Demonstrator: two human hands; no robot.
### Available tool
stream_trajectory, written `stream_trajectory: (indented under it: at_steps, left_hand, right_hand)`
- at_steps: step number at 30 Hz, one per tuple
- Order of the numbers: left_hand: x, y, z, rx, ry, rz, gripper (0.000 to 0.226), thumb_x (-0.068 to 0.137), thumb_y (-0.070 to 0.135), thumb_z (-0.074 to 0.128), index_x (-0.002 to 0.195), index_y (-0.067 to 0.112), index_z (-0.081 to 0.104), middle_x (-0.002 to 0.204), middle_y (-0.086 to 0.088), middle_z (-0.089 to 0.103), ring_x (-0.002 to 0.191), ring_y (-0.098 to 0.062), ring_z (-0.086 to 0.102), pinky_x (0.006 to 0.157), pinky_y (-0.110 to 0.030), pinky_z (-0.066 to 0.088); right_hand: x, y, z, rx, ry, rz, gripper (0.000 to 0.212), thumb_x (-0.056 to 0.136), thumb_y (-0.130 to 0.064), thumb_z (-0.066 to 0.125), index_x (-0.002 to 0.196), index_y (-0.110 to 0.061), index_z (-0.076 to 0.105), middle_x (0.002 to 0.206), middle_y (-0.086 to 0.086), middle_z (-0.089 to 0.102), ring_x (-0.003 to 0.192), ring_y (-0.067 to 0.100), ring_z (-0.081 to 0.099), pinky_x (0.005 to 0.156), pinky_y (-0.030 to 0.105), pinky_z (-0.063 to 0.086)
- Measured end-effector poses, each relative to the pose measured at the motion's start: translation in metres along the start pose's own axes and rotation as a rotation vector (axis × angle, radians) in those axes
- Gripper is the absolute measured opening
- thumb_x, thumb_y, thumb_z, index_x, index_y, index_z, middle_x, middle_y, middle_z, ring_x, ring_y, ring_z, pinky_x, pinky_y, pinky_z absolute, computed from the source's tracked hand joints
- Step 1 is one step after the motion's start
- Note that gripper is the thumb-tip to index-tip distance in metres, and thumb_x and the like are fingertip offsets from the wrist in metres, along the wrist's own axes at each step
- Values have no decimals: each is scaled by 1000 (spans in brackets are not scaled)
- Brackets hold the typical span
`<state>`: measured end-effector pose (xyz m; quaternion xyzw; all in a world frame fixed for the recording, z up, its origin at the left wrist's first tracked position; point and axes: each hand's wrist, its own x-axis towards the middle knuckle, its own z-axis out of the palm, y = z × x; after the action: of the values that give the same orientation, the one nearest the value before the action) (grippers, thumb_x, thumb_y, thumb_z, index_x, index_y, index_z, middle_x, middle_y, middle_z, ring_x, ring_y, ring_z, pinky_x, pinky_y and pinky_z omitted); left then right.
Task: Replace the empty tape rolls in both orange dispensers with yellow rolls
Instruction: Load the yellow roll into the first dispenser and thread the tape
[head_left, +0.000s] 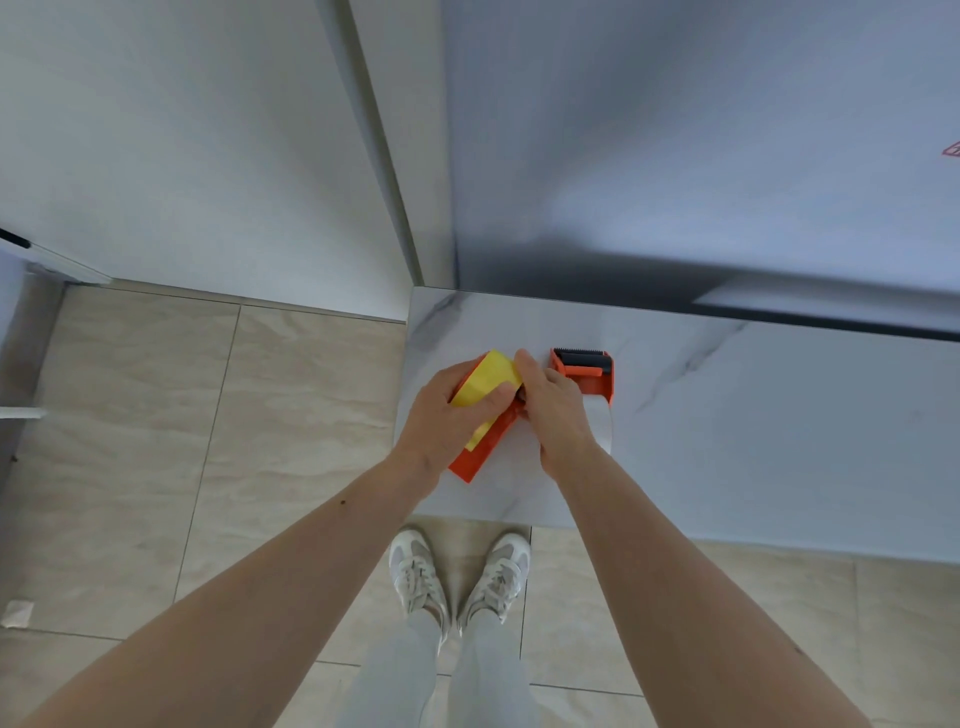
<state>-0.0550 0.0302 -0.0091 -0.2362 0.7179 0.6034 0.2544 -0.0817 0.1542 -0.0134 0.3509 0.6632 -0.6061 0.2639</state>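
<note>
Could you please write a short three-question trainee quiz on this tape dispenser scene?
1. True or false: the left hand grips the yellow roll.
2. Which surface bears the second orange dispenser? A floor, B marble counter, C shelf.
3. Fill in: the right hand is at the ____ dispenser, the one carrying the yellow roll.

Key: 1 true; 2 B; 3 orange.

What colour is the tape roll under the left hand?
Yellow: the tape roll gripped by the left hand, seen in the head view.
</note>
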Motion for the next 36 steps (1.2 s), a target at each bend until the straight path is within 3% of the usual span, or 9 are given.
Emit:
stream_trajectory:
  at_steps: [4, 9, 12, 14, 17, 23, 30, 36]
  left_hand:
    - [-1, -4, -1, -13, 12, 1, 62, 76, 53, 78, 131, 30, 62, 118, 4, 69, 104, -19, 68, 88, -37, 58]
    - [0, -2, -14, 6, -26, 12, 34, 83, 42, 76, 116, 36, 67, 100, 9, 72, 88, -13, 70, 71, -23, 58]
    - [1, -3, -19, 93, -79, 25, 39, 80, 45, 77, 118, 38, 66, 102, 8, 73, 91, -15, 71, 78, -30, 61]
    - [2, -4, -21, 104, -89, 25, 31, 78, 45, 78, 105, 48, 64, 98, 10, 73, 88, -13, 72, 76, -29, 61]
    - [1, -4, -22, 116, -97, 41, 26, 78, 44, 79, 96, 52, 61, 93, 12, 72, 84, -11, 71, 71, -25, 61]
    - [1, 1, -25, 106, -109, 41, 31, 77, 44, 79, 104, 45, 64, 96, 8, 74, 87, -16, 72, 77, -31, 61]
    - [1, -1, -25, 89, -109, 43, 35, 75, 46, 80, 107, 42, 66, 98, 7, 74, 90, -17, 72, 80, -33, 61]
    - [1, -2, -27, 95, -118, 37, 41, 74, 47, 79, 112, 39, 66, 99, 6, 74, 90, -17, 72, 77, -29, 61]
  right_hand:
    - [-5, -3, -7, -89, 104, -181, 19, 95, -36, 62, 102, -19, 69, 92, -9, 69, 88, 10, 64, 77, 25, 52]
    - [-11, -5, -22, -178, 20, -227, 16, 93, -34, 66, 96, -21, 75, 80, -19, 68, 66, -5, 62, 62, 14, 44]
    - [-8, -2, -27, -246, 20, -263, 18, 91, -29, 69, 96, -15, 80, 80, -11, 72, 64, -3, 62, 63, 17, 45]
    - [-8, 0, -27, -305, 31, -292, 18, 92, -25, 67, 96, -12, 79, 84, -5, 73, 72, 3, 63, 68, 19, 46]
    - [-8, 0, -26, -460, 35, -341, 20, 96, -23, 61, 98, -11, 77, 88, -3, 73, 74, 4, 62, 64, 19, 45]
    - [-9, -1, -37, -595, -59, -395, 20, 97, -21, 59, 106, -14, 76, 97, -6, 73, 81, -2, 60, 73, 8, 43]
    - [-12, -5, -33, -780, -29, -499, 18, 99, -15, 53, 100, -6, 68, 94, 5, 70, 83, 17, 63, 65, 10, 41]
    - [-12, -8, -32, -925, -44, -566, 19, 101, -18, 49, 100, -6, 64, 90, -2, 60, 77, 10, 54, 52, 8, 33]
